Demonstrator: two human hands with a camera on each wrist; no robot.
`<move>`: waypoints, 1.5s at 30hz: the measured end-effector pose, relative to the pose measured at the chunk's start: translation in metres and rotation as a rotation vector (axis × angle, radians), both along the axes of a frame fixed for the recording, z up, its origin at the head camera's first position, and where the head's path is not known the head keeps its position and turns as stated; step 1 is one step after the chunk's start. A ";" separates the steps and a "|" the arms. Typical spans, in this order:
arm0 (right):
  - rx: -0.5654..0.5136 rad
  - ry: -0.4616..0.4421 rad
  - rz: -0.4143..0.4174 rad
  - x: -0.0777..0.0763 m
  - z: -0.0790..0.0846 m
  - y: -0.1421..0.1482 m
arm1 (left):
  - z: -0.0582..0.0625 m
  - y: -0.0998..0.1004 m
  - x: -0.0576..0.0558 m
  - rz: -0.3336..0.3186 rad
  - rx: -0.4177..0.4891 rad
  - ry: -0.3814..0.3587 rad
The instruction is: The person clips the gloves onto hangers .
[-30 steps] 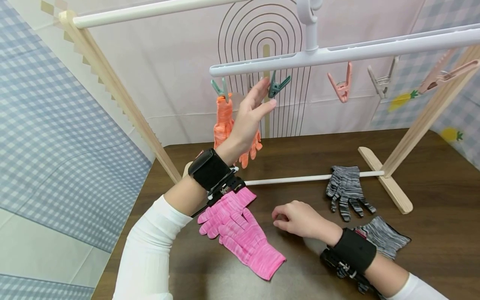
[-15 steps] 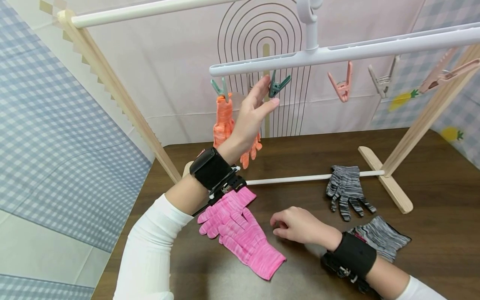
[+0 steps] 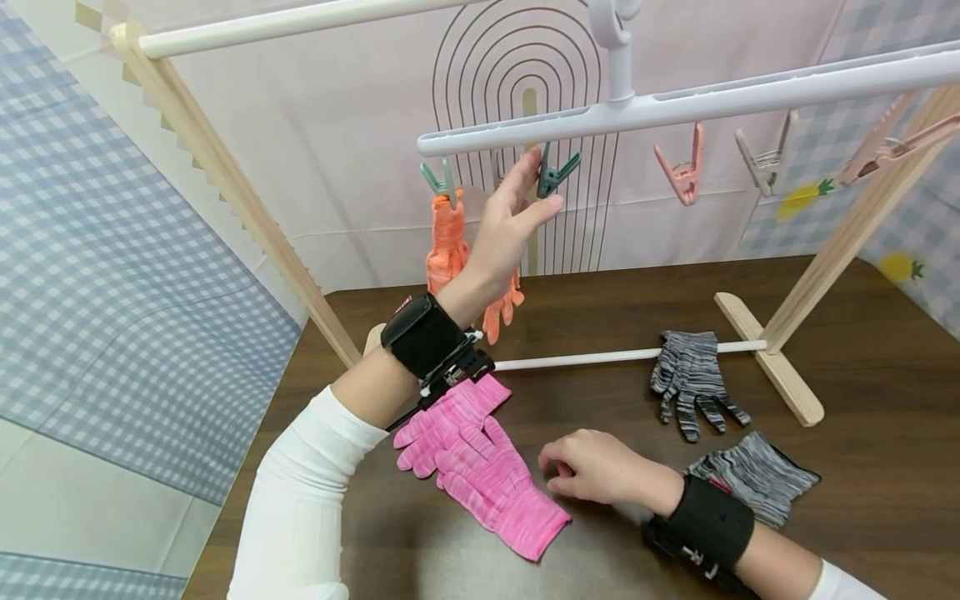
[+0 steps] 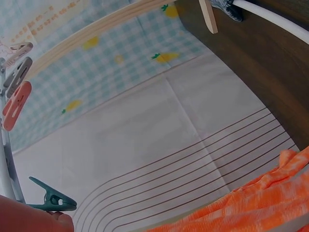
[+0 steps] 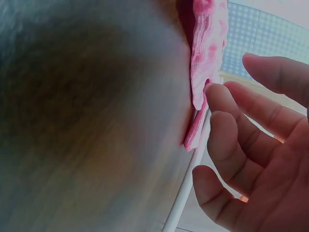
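Note:
My left hand (image 3: 498, 237) is raised under the left end of the white hanger (image 3: 525, 133), its fingers extended and nothing gripped between them. Index finger and thumb lie right beside a dark green clothespin (image 3: 557, 173), also seen in the left wrist view. Behind this hand hang orange knit gloves (image 3: 447, 237), partly hidden; a light green clothespin (image 3: 442, 179) holds a cuff. My right hand (image 3: 600, 467) hovers low over the table with loosely curled fingers, holding nothing. To its left lie two overlapping pink gloves (image 3: 498, 483).
A grey-black glove (image 3: 693, 379) lies over the rack's lower bar (image 3: 577, 360), and another grey-black glove (image 3: 761, 479) is partly under the right wrist. Pink (image 3: 684, 171) and grey (image 3: 767, 158) clothespins hang from the hanger's right half. Wooden legs (image 3: 232, 183) frame the rack.
My right hand has drifted slightly down, toward the near side of the table. The left hand has barely shifted beside the dark green clothespin, and the gloves lie as before.

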State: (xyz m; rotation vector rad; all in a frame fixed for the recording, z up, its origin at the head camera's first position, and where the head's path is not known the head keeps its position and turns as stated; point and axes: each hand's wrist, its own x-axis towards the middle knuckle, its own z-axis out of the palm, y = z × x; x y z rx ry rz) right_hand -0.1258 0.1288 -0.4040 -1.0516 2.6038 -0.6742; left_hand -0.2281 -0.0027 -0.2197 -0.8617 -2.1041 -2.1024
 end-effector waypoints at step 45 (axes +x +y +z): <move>0.098 0.160 0.144 0.020 -0.009 -0.008 | 0.007 0.012 -0.004 -0.001 0.062 -0.029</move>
